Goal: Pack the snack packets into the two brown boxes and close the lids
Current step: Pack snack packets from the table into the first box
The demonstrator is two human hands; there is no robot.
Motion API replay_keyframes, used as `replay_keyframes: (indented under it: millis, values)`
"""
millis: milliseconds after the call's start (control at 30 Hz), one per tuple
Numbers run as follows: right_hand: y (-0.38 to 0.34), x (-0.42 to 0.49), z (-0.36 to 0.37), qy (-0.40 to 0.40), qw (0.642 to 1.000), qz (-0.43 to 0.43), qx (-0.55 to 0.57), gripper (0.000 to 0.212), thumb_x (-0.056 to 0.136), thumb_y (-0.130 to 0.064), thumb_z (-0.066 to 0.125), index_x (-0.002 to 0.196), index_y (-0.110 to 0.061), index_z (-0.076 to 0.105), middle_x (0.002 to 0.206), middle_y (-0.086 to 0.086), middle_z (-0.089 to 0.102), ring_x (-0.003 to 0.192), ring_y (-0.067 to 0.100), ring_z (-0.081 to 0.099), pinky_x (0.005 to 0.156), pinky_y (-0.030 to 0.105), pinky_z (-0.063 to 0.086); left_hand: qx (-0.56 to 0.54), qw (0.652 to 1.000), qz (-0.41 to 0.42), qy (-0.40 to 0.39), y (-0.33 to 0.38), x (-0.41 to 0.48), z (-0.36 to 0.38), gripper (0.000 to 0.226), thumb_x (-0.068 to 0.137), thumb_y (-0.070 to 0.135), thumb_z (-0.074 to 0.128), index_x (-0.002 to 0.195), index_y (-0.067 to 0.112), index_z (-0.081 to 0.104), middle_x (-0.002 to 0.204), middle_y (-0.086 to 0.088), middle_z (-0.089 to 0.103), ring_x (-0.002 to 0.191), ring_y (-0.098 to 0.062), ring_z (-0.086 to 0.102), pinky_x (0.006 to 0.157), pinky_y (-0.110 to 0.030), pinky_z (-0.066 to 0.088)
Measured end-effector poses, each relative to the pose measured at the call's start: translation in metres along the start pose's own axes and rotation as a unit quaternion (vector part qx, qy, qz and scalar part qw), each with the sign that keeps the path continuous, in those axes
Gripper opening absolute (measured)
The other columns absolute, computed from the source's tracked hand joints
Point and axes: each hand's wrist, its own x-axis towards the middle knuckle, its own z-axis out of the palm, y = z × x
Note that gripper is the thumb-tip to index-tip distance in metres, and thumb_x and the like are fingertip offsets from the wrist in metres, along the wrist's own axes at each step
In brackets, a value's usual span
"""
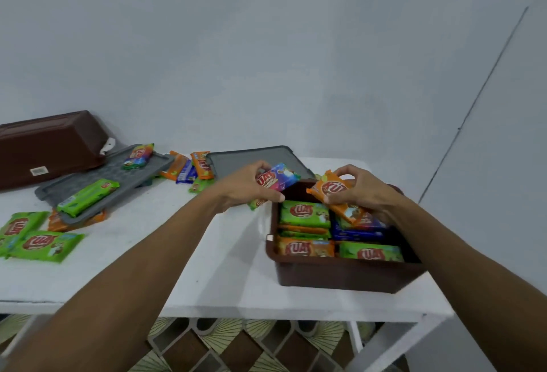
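a person leans over a white table, both bare arms stretched forward. the open brown box sits toward 4 o'clock on the tabletop, near the front right corner, and it is already well stocked. inside it, a green boxed packet lies at the box's 10 o'clock corner and an orange boxed packet at 8 o'clock. blue boxed packets fill the middle.

the left hand hovers just outside the box's 11 o'clock corner. its thumb and curled fingers pinch a blue-and-purple packet by one end. the right hand is over the box's 1 o'clock side, fingers curled round an orange packet that tilts above the stacked ones.

the near grey lid lies just behind the box at 12 o'clock. the far grey lid lies toward 10 o'clock on the table, its near end propped on a flattened orange packet. a long green packet lies on it, with a rainbow packet at its far end.

the second brown box lies tipped over at the table's far left, by the wall, showing a white label. between the two lids sits a loose heap of packets, orange, blue and green. two green packets lie overlapping at 8 o'clock, by the left edge.
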Motion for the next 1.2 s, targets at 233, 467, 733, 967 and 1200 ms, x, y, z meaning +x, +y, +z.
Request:
replay_keyframes:
  millis: [233, 467, 733, 967, 1200]
  values:
    - [0.042, 0.013, -0.053, -0.013, 0.936, -0.102, -0.337, 0.063, 0.062, -0.039, 0.087, 0.117, -0.031, 0.057, 0.112, -0.003, 0.066, 0.092, 0.012, 0.063, 0.077, 0.03, 0.053, 0.275, 0.958, 0.078, 0.001, 0.03, 0.037, 0.067, 0.065, 0.071, 0.035, 0.083, 0.126, 0.018, 0.054, 0.118, -0.004, 0.057, 0.1, -0.02, 0.059, 0.088, -0.034, 0.049]
    - [0.065, 0.014, -0.053, 0.039, 0.836, -0.228, -0.497, 0.073, 0.079, -0.052, 0.07, 0.143, -0.026, 0.045, 0.132, -0.004, 0.044, 0.119, 0.016, 0.045, 0.095, 0.032, 0.045, 0.481, 0.868, 0.118, 0.049, 0.008, 0.043, 0.091, 0.058, 0.071, 0.041, 0.079, 0.122, 0.028, 0.054, 0.126, 0.004, 0.044, 0.119, -0.019, 0.045, 0.092, -0.04, 0.047]
    - [0.066, 0.014, -0.052, -0.017, 0.828, -0.232, -0.51, 0.054, 0.082, -0.044, 0.072, 0.131, -0.029, 0.058, 0.132, -0.011, 0.053, 0.122, 0.011, 0.046, 0.097, 0.031, 0.042, 0.5, 0.853, 0.127, 0.077, 0.006, 0.044, 0.096, 0.054, 0.081, 0.044, 0.07, 0.129, 0.028, 0.053, 0.127, 0.004, 0.049, 0.121, -0.017, 0.046, 0.093, -0.038, 0.045]
    - [0.067, 0.011, -0.041, 0.005, 0.827, -0.238, -0.509, 0.05, 0.082, -0.04, 0.071, 0.129, -0.026, 0.059, 0.127, -0.007, 0.054, 0.117, 0.015, 0.049, 0.091, 0.037, 0.05, 0.488, 0.859, 0.131, 0.089, 0.004, 0.04, 0.093, 0.052, 0.082, 0.048, 0.067, 0.127, 0.026, 0.056, 0.124, 0.006, 0.058, 0.114, -0.015, 0.054, 0.092, -0.035, 0.047]
    - [0.045, 0.018, 0.007, 0.026, 0.896, -0.283, -0.342, 0.024, 0.09, -0.032, 0.065, 0.113, -0.027, 0.066, 0.106, -0.008, 0.065, 0.095, 0.008, 0.06, 0.083, 0.037, 0.055, 0.279, 0.933, 0.137, 0.182, -0.029, -0.006, 0.057, 0.033, 0.097, 0.026, 0.055, 0.127, 0.013, 0.058, 0.135, -0.003, 0.053, 0.124, -0.017, 0.046, 0.103, -0.029, 0.037]
